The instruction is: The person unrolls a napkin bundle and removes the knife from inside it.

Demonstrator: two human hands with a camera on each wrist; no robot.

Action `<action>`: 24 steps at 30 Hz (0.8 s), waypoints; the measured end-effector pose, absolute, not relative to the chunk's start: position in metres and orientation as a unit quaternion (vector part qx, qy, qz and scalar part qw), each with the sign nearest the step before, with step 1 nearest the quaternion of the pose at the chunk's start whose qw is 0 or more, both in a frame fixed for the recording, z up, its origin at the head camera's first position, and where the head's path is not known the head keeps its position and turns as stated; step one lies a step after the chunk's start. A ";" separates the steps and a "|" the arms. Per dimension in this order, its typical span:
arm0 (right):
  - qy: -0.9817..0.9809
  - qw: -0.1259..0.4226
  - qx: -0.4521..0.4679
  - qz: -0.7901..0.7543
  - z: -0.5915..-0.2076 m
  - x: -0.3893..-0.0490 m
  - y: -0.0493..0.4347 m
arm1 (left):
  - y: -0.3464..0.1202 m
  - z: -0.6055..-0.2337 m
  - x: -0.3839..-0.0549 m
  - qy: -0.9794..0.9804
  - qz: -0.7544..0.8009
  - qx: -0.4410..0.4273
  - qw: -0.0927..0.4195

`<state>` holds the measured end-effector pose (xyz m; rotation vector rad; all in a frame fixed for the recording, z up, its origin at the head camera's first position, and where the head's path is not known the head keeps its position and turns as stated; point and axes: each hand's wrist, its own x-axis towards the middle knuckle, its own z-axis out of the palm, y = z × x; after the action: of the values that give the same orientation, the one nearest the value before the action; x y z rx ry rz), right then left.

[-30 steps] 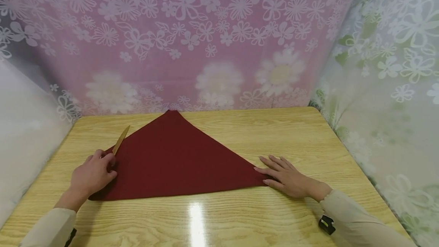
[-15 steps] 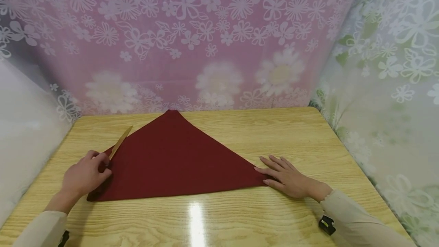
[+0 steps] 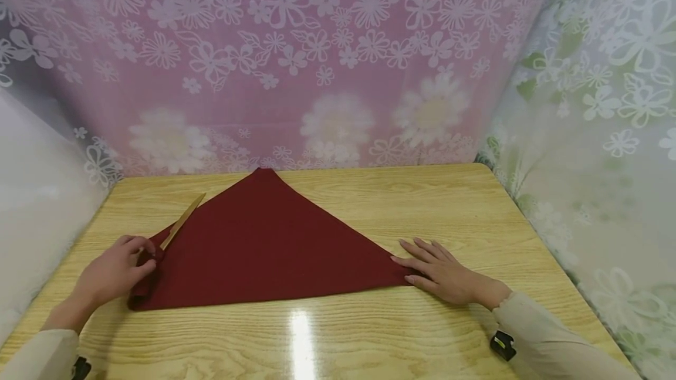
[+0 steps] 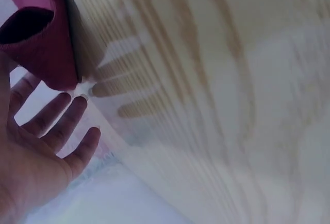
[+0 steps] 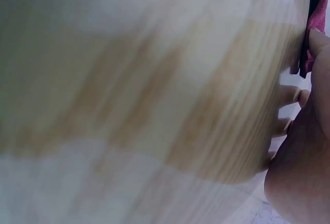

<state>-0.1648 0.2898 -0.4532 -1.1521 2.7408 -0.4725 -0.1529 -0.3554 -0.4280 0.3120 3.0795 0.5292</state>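
A dark red cloth [image 3: 264,239], folded into a large triangle, lies on the wooden table, its tip at the far edge. My left hand [image 3: 111,271] pinches the cloth's left end between thumb and fingers. In the left wrist view the cloth [image 4: 49,49] there curls into a hollow loop, and the other fingers of the left hand [image 4: 36,147] spread loosely. A slim gold-coloured knife [image 3: 185,220] lies slanted across the cloth's upper left edge, its near end by the left fingers. My right hand [image 3: 443,271] rests with straight fingers on the cloth's right corner.
The wood-grain table [image 3: 401,333] has a bright light reflection in front. A pink flowered curtain [image 3: 327,63] hangs behind its far edge, and pale flowered sheets [image 3: 597,133] stand at both sides.
My left hand has moved left with the cloth's left end, which now curls up more. More of the knife's near end shows. The right hand has stayed in place.
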 end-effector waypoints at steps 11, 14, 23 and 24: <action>0.910 0.075 -0.376 -0.158 -0.456 -0.166 0.291 | -0.384 -0.438 -0.148 0.968 0.162 0.171 -0.090; 0.912 0.079 -0.371 -0.154 -0.456 -0.167 0.291 | -0.385 -0.435 -0.147 0.968 0.156 0.176 -0.092; 0.906 0.065 -0.382 -0.170 -0.455 -0.166 0.290 | -0.379 -0.432 -0.142 0.977 0.122 0.159 -0.075; 0.905 0.063 -0.384 -0.172 -0.456 -0.166 0.290 | -0.378 -0.431 -0.141 0.979 0.108 0.156 -0.078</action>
<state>-0.1662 0.2904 -0.4559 -1.1602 2.7340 -0.5210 -0.1408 -0.3781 -0.4314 0.5167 3.2379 0.3583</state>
